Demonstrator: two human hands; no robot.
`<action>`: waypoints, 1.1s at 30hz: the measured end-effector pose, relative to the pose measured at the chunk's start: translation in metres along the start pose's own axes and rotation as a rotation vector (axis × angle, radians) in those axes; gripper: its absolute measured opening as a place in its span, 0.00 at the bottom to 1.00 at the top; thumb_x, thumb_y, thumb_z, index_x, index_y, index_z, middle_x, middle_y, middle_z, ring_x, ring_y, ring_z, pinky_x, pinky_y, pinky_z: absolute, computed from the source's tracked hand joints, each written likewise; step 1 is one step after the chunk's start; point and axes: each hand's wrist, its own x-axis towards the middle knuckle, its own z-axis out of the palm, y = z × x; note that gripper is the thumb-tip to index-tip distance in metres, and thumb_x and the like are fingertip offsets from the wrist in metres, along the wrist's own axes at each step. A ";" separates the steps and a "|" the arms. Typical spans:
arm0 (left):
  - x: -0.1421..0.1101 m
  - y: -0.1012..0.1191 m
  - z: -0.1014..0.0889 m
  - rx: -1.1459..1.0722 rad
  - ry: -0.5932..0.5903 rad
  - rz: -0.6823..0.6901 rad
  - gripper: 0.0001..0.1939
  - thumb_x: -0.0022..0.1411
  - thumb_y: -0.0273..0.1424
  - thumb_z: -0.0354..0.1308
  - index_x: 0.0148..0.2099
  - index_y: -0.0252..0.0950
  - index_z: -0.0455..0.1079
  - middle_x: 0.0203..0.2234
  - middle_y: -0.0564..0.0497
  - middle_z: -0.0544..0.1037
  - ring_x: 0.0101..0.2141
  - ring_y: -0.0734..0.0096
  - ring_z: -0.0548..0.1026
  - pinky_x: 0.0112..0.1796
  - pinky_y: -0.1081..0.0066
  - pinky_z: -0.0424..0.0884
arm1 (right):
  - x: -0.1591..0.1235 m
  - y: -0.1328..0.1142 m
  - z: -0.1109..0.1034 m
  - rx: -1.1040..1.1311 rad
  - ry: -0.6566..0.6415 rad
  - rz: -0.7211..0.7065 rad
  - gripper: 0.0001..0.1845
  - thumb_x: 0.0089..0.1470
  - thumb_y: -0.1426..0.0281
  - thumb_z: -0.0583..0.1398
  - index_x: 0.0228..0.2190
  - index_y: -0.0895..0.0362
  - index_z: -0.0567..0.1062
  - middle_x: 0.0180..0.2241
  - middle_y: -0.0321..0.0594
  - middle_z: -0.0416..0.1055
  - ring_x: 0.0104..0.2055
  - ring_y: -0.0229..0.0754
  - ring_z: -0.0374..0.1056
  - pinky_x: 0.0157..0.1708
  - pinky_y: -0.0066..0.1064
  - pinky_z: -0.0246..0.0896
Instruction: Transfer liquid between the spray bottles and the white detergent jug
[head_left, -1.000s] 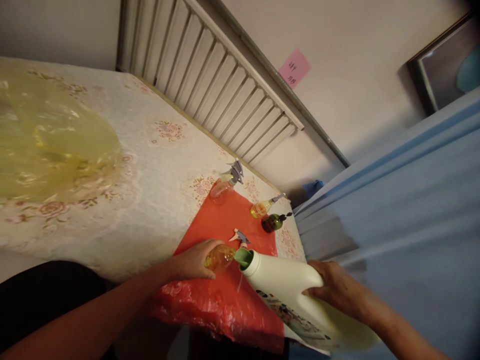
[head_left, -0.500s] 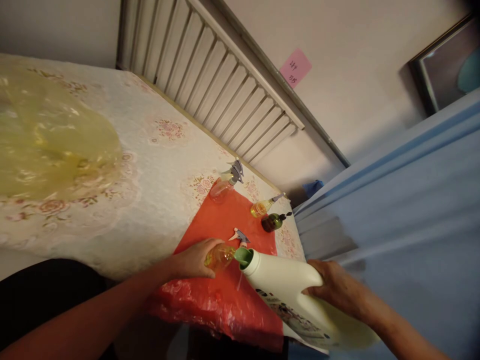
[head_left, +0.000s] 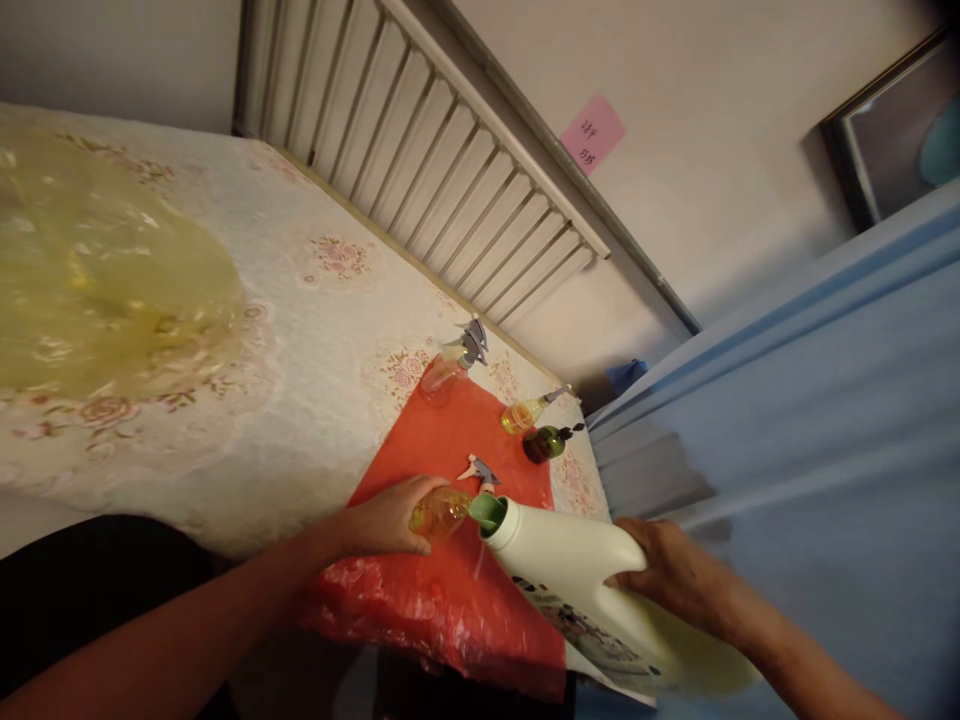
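My left hand (head_left: 397,515) is closed around a small clear bottle (head_left: 441,514) that looks yellow-orange over the red plastic sheet (head_left: 465,430). My right hand (head_left: 667,575) grips the handle of a large cream-white jug (head_left: 577,565), tilted with its mouth toward the left. The jug's green spout (head_left: 487,512) meets the mouth of the small bottle. Whether liquid is flowing, I cannot tell. Just beyond the spout, a loose grey-and-white spray trigger head (head_left: 481,472) rests on the red sheet.
Clear spray bottles (head_left: 448,375) stand near the table's far edge. To their right are a yellow bottle (head_left: 523,414) and a dark green pump bottle (head_left: 543,444). A yellow plastic bag (head_left: 112,270) covers the left of the floral tablecloth (head_left: 315,350). A radiator (head_left: 420,150) and blue curtain (head_left: 810,430) border the table.
Almost nothing differs. Both hands keep their grip, and the jug's spout stays at the small bottle's mouth.
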 end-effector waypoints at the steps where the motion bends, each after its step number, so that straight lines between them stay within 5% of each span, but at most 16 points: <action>1: 0.000 0.000 0.000 -0.001 0.001 -0.002 0.41 0.41 0.27 0.64 0.59 0.44 0.58 0.53 0.49 0.70 0.53 0.55 0.68 0.52 0.63 0.66 | 0.000 0.000 0.000 0.002 0.001 -0.003 0.08 0.47 0.66 0.62 0.31 0.55 0.72 0.31 0.38 0.77 0.32 0.41 0.71 0.28 0.25 0.60; 33: -0.001 0.006 -0.002 -0.011 -0.001 -0.009 0.39 0.42 0.29 0.64 0.58 0.44 0.58 0.50 0.51 0.71 0.50 0.55 0.70 0.48 0.65 0.67 | 0.000 0.000 -0.002 -0.005 -0.003 0.000 0.08 0.47 0.66 0.62 0.30 0.55 0.72 0.30 0.37 0.77 0.31 0.40 0.71 0.27 0.25 0.60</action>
